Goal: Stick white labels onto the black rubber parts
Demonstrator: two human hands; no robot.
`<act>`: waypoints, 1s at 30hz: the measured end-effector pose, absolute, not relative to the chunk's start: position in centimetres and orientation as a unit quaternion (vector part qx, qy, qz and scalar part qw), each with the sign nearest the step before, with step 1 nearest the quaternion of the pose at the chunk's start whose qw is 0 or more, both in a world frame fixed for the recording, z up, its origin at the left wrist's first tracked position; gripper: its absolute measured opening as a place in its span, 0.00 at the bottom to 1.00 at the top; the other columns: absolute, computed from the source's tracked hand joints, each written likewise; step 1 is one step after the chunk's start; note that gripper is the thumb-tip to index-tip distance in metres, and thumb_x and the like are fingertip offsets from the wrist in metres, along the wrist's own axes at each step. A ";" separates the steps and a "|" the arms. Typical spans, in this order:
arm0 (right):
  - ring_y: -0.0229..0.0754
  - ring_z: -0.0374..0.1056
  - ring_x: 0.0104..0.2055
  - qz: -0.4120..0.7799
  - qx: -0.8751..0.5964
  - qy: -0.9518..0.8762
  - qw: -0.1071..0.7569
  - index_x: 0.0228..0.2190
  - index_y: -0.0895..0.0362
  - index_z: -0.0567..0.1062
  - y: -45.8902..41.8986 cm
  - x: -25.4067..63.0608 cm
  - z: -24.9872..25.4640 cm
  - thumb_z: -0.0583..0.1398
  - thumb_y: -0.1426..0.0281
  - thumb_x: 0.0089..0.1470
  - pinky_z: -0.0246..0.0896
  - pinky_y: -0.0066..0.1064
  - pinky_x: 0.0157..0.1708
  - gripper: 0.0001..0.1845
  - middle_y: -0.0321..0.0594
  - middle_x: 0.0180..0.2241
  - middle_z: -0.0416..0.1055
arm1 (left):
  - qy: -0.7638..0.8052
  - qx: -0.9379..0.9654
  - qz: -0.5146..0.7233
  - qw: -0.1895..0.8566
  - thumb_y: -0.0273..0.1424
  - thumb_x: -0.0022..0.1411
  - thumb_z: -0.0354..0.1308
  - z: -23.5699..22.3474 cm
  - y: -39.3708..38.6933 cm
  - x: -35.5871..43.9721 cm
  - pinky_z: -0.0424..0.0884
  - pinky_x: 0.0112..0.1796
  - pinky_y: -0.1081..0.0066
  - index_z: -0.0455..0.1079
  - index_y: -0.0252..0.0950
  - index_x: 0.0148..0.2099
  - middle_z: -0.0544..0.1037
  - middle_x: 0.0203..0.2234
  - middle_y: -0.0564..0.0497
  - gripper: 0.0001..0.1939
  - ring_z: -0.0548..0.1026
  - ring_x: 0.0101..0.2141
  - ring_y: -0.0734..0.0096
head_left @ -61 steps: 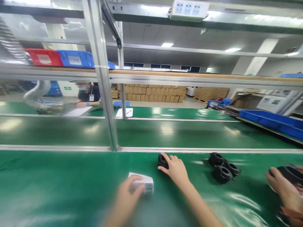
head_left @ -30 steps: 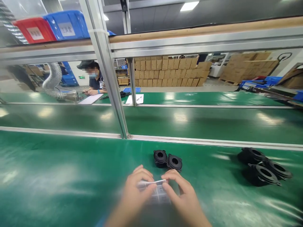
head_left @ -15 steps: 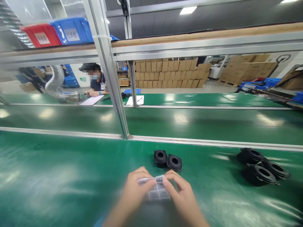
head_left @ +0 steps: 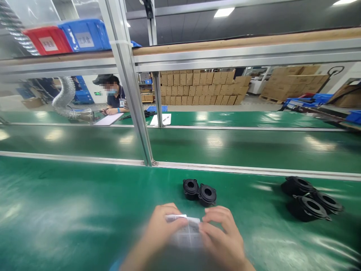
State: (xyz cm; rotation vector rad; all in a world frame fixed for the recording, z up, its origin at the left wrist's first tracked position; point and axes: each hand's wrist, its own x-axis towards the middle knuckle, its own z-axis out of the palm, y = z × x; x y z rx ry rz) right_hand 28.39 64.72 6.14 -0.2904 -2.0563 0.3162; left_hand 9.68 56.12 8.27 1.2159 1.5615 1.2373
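Low in the middle of the view, my left hand (head_left: 162,229) and my right hand (head_left: 221,235) both pinch a small white sheet of printed labels (head_left: 184,231) between them. The sheet is blurred. Just beyond my fingers, two small black round parts (head_left: 199,192) with centre holes lie side by side on the green bench mat (head_left: 70,210).
A cluster of larger black ring parts (head_left: 310,201) lies to the right. An aluminium post (head_left: 132,94) rises from the rail ahead. Behind it run a darker green conveyor belt (head_left: 225,145) and another bench, where a person (head_left: 113,99) sits. Red and blue bins (head_left: 64,35) stand on the shelf above.
Two seconds ago my right hand was on a black part and my left hand on the label sheet. Both hands now hold the sheet, slightly lower and nearer me.
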 end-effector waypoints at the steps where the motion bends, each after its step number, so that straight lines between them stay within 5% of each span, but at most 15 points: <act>1: 0.50 0.64 0.46 0.151 -0.121 -0.840 0.506 0.40 0.50 0.72 64.6 28.4 6.1 0.59 0.81 0.55 0.59 0.44 0.46 0.15 0.39 0.39 0.68 | 0.617 0.475 0.487 0.396 0.35 0.54 0.65 8.3 56.1 9.7 0.64 0.35 0.70 0.77 0.34 0.25 0.73 0.23 0.51 0.10 0.71 0.29 0.68; 4: 0.50 0.63 0.51 0.305 -0.192 -0.805 0.472 0.52 0.49 0.67 64.1 28.0 6.3 0.58 0.75 0.58 0.59 0.44 0.50 0.20 0.41 0.46 0.68 | 0.618 0.470 0.494 0.392 0.35 0.54 0.65 8.2 56.1 9.8 0.63 0.35 0.71 0.78 0.35 0.26 0.73 0.24 0.50 0.09 0.71 0.31 0.68; 7: 0.47 0.68 0.47 0.429 -0.267 -0.769 0.392 0.60 0.49 0.57 63.5 27.2 6.3 0.59 0.68 0.60 0.58 0.40 0.52 0.29 0.38 0.42 0.72 | 0.620 0.452 0.501 0.402 0.32 0.51 0.66 8.1 56.1 9.9 0.63 0.34 0.72 0.79 0.35 0.32 0.73 0.26 0.51 0.06 0.71 0.31 0.69; 11: 0.43 0.70 0.41 0.483 -0.298 -0.721 0.397 0.57 0.51 0.59 63.1 26.7 5.5 0.57 0.65 0.63 0.61 0.35 0.49 0.22 0.34 0.35 0.72 | 0.611 0.403 0.524 0.436 0.32 0.48 0.68 8.0 56.0 9.8 0.61 0.29 0.75 0.74 0.35 0.43 0.74 0.30 0.53 0.18 0.68 0.27 0.74; 17: 0.44 0.68 0.47 0.516 -0.279 -0.701 0.406 0.55 0.52 0.60 63.3 26.8 4.9 0.59 0.65 0.62 0.61 0.34 0.51 0.23 0.40 0.42 0.72 | 0.609 0.436 0.532 0.395 0.36 0.55 0.64 7.8 55.9 9.9 0.61 0.31 0.74 0.75 0.32 0.32 0.74 0.26 0.50 0.11 0.68 0.29 0.71; 30: 0.42 0.69 0.39 0.532 -0.317 -0.675 0.402 0.51 0.52 0.65 62.9 26.5 4.9 0.60 0.60 0.62 0.63 0.28 0.43 0.19 0.36 0.36 0.73 | 0.622 0.422 0.552 0.361 0.39 0.55 0.64 7.2 55.9 10.2 0.67 0.37 0.71 0.73 0.34 0.28 0.74 0.24 0.51 0.12 0.70 0.29 0.69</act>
